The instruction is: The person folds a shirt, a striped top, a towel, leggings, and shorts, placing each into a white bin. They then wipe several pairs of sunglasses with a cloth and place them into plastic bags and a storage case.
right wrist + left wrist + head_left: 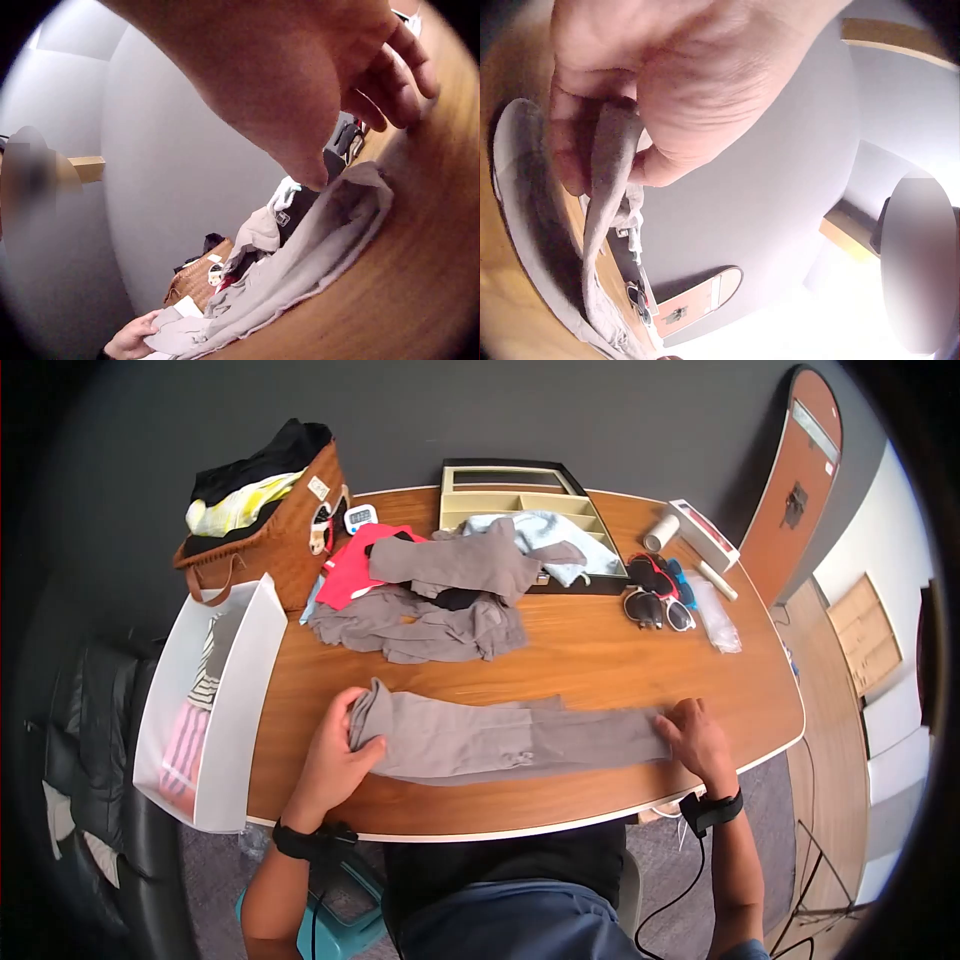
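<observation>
A long grey garment, folded into a narrow strip, lies across the front of the table. My left hand pinches its left end between thumb and fingers, and that end is lifted off the wood in the left wrist view. At the other end, my right hand rests with the thumb right at the cloth's edge. Its fingers are loosely bent over the tabletop beyond the cloth, with no cloth between them and the thumb. A small mark shows near the middle of the strip.
Behind the strip lies a heap of grey clothes with a red piece. A white box holding folded clothes stands left, beside a full brown bag. A compartment case is at the back; sunglasses and a small box sit right.
</observation>
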Tool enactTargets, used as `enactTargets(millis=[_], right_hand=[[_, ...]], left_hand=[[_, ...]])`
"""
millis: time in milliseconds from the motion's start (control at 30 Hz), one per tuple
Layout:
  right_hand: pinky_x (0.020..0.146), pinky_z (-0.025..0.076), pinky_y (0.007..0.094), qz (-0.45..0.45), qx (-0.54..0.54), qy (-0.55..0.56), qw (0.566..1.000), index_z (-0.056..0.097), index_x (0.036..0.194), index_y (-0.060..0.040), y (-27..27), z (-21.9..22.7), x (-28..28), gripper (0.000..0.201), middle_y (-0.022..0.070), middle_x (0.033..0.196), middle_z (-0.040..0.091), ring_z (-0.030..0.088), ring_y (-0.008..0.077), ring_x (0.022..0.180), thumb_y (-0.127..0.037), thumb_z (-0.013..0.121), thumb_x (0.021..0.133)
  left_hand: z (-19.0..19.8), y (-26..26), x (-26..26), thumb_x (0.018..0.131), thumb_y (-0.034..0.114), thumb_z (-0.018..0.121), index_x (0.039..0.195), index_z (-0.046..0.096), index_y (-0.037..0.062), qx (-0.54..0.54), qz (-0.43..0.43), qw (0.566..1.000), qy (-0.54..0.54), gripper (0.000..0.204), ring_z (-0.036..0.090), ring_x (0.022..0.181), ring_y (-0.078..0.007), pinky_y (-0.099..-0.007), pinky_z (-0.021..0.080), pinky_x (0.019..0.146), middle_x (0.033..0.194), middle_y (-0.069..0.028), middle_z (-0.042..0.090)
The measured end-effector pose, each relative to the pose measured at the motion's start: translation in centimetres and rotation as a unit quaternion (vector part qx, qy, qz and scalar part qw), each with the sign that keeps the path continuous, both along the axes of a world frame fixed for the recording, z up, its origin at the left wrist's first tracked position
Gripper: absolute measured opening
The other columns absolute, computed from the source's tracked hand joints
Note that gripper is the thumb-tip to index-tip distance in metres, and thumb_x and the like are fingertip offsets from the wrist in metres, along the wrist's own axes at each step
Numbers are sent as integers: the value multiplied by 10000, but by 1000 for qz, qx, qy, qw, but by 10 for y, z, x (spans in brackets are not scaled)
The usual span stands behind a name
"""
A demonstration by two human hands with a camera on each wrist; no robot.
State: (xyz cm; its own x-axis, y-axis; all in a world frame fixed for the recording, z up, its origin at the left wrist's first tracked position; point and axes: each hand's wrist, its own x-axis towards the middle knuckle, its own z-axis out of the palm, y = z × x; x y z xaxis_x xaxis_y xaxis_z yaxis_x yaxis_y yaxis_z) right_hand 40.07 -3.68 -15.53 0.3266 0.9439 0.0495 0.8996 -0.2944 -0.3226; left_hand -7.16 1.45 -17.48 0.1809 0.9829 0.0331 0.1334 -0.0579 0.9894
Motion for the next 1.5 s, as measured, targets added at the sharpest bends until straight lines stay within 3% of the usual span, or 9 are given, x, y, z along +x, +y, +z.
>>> enactTargets(millis=[133, 200, 300, 533, 933, 1067, 1233, 1333, 1500], right_hand=[[768, 497, 444, 60, -20, 13, 998, 591, 920, 25, -2, 2, -11, 403, 185, 958, 601, 607, 388, 861, -353, 702, 834], [694, 480, 376, 130, -56, 52, 989, 560, 892, 11, 6, -3, -9, 299, 103, 855, 599, 602, 281, 762, -253, 693, 853], [639, 428, 275, 118, 0, 361, 925, 522, 874, -30, 15, -21, 1, 167, -3, 789, 543, 527, 119, 719, -128, 657, 880], [717, 436, 201, 103, 189, 495, 841, 502, 1032, -85, 33, 31, 12, 153, -35, 892, 566, 534, 44, 819, -22, 577, 915], [682, 486, 282, 440, -28, 406, 800, 501, 1239, -33, 46, 63, -191, 399, 33, 871, 589, 577, 121, 774, -169, 667, 903], [690, 505, 283, 319, 9, 389, 864, 528, 1181, -12, 62, 31, -146, 348, 65, 848, 620, 607, 145, 761, -195, 655, 914], [735, 517, 377, 181, -65, 128, 973, 519, 1191, 9, 53, -2, -88, 513, 182, 887, 673, 667, 294, 836, -398, 640, 903], [771, 514, 416, 168, -103, 148, 969, 502, 1234, 17, 47, 1, -101, 598, 212, 981, 678, 668, 337, 922, -460, 625, 895], [611, 439, 303, 228, -33, 375, 898, 485, 1266, -56, 57, -17, -116, 535, 50, 745, 521, 504, 143, 671, -84, 725, 789]], left_hand=[[4, -4, -13, 820, 36, 672, 1326, 389, 6, -32, 9, 989, 144, 581, 601, 1006, -190, -302, 477, 854, 1132, -134, 584], [16, -12, -10, 781, 116, 712, 1290, 435, 21, 42, 37, 916, 398, 586, 596, 1033, -315, -374, 485, 868, 1157, -183, 568], [10, -17, -9, 764, 159, 724, 1262, 464, 33, 85, 39, 924, 372, 575, 561, 1069, -381, -435, 479, 883, 1184, -195, 551], [14, -25, 19, 803, 133, 737, 1311, 443, 32, 35, -74, 960, 268, 595, 591, 950, -221, -323, 508, 769, 1211, -154, 549], [-7, -11, 9, 913, 71, 619, 1239, 498, 22, 45, -31, 984, 168, 351, 611, 882, -152, -279, 504, 734, 1105, -89, 579], [-6, -20, -8, 909, 49, 608, 1176, 536, 12, 65, 35, 981, 180, 279, 611, 858, -151, -264, 502, 707, 1066, -86, 594], [18, -26, 21, 894, 24, 593, 1007, 621, -11, 162, 9, 974, 160, 122, 616, 775, -144, -260, 501, 647, 1008, -94, 604], [18, -22, 52, 889, 76, 601, 1022, 629, 3, 258, -78, 940, 211, 154, 629, 851, -272, -334, 515, 744, 1018, -111, 615], [-4, -17, 74, 884, 115, 598, 1028, 634, 11, 250, -168, 919, 256, 181, 601, 957, -308, -395, 487, 855, 1044, -116, 617]])
